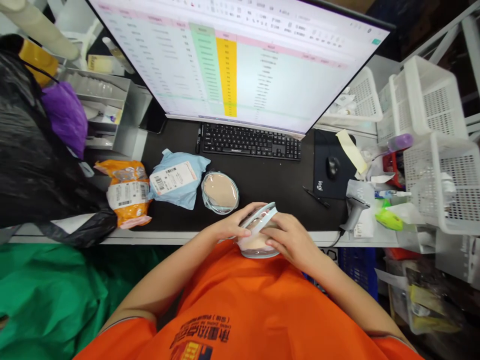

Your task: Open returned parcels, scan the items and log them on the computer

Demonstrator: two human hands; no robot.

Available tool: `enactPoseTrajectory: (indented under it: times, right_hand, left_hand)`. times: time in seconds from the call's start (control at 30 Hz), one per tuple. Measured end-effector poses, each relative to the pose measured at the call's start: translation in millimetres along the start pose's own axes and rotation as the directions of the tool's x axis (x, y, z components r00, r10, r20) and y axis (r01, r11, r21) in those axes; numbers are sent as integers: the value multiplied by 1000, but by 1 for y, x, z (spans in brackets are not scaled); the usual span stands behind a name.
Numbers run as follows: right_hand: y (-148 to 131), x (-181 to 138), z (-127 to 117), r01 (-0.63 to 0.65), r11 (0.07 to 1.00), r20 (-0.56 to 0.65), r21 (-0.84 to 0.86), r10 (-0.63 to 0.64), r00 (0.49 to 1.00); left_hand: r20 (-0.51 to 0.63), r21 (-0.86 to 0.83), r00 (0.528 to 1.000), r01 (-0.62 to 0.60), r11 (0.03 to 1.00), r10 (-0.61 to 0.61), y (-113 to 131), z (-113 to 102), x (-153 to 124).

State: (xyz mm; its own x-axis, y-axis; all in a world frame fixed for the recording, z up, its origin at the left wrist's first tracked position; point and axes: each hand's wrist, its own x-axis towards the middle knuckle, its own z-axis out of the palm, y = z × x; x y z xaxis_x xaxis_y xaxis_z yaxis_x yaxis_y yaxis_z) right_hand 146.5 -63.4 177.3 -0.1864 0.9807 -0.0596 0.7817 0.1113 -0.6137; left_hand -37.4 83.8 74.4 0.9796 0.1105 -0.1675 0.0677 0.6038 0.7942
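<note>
Between my two hands, at the table's front edge, is a clear round pouch with pale blue trim and something beige inside. My left hand is closed on its left side, thumb lying over the front. On the right, my right hand grips the pouch with bent fingers, some hidden by the trim. A second clear round pouch with a beige disc lies on the black desk mat, a little beyond my left hand. Left of it are a light blue parcel and an orange parcel, both labelled.
A monitor stands behind a black keyboard. To the right are a mouse, a pen, a barcode scanner and white baskets. A black plastic bag and a grey drawer organizer occupy the left.
</note>
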Motion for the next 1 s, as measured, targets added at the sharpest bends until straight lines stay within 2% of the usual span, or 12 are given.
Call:
enactPoseTrajectory:
  times: [0.07,0.13,0.3,0.4,0.47,0.53,0.6,0.67,0.73,0.83,0.93,1.0]
  right_hand:
    - [10,-7,-5,69,998,-67,7,-68,995]
    - [15,-12,-6,83,996,-19,39,-82,996]
    - [7,-5,-1,36,999,194,39,-43,980]
    - [6,3,-2,-81,994,291,77,55,955]
    - [12,5,-3,-163,970,228,179,120,966]
    - [21,5,1,-253,915,37,315,254,966]
    - [30,4,9,-332,802,-162,497,461,872]
    - [36,4,19,-362,637,-200,680,637,745]
    - [39,5,27,-390,474,-78,790,708,702]
    - [39,6,26,-463,361,134,809,655,744]
    - [36,5,11,-520,430,302,738,480,824]
    - [33,3,1,-530,514,362,675,395,844]
  left_hand:
    - [18,-132,1000,18,991,-16,-2,-6,-1]
    - [57,-183,998,38,982,-28,0,-8,2]
    - [264,78,958,97,992,-115,15,-4,19]
    - [292,215,938,127,968,-188,23,-4,26]
    - [187,247,965,137,959,-185,25,-8,26]
    - [33,251,990,127,960,-140,26,-13,20]
    - [-61,210,996,70,975,-59,24,-16,11]
    - [-93,179,995,-19,984,36,20,-15,0]
    - [-146,217,986,-51,975,84,14,-11,-11]
    - [-235,259,970,6,966,57,6,-3,-24]
    - [-224,245,971,-25,969,82,2,2,-31]
    - [-204,270,972,-57,961,115,1,3,-34]
